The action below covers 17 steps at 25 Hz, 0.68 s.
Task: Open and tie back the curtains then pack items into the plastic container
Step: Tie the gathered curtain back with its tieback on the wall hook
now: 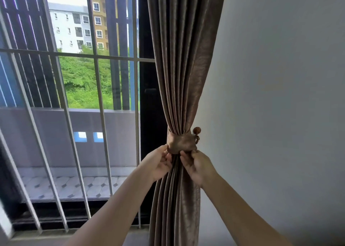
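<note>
A brown curtain (183, 63) hangs gathered against the right side of the window, pulled into tight folds. A matching fabric tieback (180, 143) wraps around it at waist height and loops onto a round wooden wall hook (197, 130). My left hand (158, 163) pinches the tieback's lower left edge. My right hand (196, 164) grips its lower right edge, just under the hook. Both forearms reach up from the bottom of the view. No plastic container is in view.
A plain white wall (280, 96) fills the right half. To the left, the glass door with white security bars (100, 104) shows a tiled balcony (74, 186), trees and apartment blocks outside. The dark door frame (149, 105) stands beside the curtain.
</note>
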Motion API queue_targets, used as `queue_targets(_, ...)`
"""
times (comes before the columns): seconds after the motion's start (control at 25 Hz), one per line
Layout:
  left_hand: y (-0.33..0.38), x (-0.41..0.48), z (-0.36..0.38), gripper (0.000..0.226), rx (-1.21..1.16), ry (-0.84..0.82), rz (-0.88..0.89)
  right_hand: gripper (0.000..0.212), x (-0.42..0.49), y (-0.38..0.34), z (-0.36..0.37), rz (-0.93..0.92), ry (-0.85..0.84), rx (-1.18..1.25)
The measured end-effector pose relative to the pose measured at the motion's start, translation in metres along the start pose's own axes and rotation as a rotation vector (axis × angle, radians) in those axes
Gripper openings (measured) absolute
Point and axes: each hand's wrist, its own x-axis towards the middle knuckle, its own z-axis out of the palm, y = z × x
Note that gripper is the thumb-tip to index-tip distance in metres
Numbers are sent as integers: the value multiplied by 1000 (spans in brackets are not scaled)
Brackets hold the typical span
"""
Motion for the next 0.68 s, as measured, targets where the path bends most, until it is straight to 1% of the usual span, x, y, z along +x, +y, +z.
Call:
queue_targets(0.08,0,-4,6,12,-95,-25,5,29,-3,-2,5,-69,30,-52)
queue_targets(0.16,1,-7,9,10,-157,-24,-1,28,-3,-4,9,-95,52,-30)
queue_targets(0.24,4,-7,9,13,-118,-3,-21,23,1,-6,12,-58,70,53)
queue_targets(0.36,10,-6,10,20,9,33,-49,10,4,-11,16,43,104,153)
queue_targets(0.44,6,-5,6,22,71,59,-11,9,4,-10,12,48,123,116)
queue_targets(0.48,0,-2,0,23,139,79,58,9,4,-7,6,23,120,41)
queue_targets(0.52,-6,3,-8,24,255,114,161,9,4,-3,-2,-26,113,-71)
queue_targets(0.56,-13,9,-19,21,427,161,286,11,3,3,-13,-98,113,-231)
queue_targets(0.6,-18,12,-29,16,610,184,397,14,2,11,-24,-185,122,-441)
queue_targets(0.64,-21,14,-38,20,772,154,468,16,2,19,-36,-287,138,-687)
queue_targets(0.68,-24,15,-46,27,897,79,510,19,3,25,-46,-394,149,-945)
